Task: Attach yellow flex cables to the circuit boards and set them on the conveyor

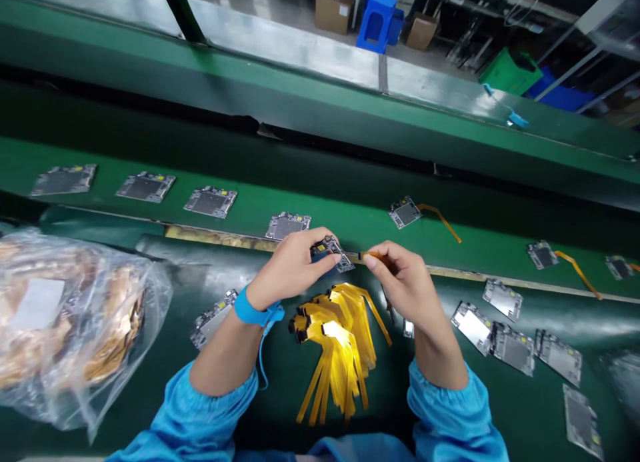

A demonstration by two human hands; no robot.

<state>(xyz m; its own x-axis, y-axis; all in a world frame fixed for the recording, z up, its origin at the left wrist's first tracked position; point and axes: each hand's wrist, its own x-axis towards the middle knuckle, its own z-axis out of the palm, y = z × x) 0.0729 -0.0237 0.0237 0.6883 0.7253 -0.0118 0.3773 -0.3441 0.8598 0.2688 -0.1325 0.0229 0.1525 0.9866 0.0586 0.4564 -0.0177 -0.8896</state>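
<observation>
My left hand (293,267) is closed on a small circuit board (333,252), held above the green work mat (280,382). My right hand (403,281) pinches the end of a yellow flex cable (373,255) right beside the board's edge. Below both hands lies a fanned pile of yellow flex cables (337,345). A blue wrist strap (253,312) circles my left wrist, and both arms wear blue sleeves.
Several boards (210,202) ride in a row on the green conveyor belt; those at the right carry cables (406,213). More boards (510,345) lie loose on the mat at the right. A clear plastic bag (70,322) of parts sits left. Another board (213,319) lies by my left forearm.
</observation>
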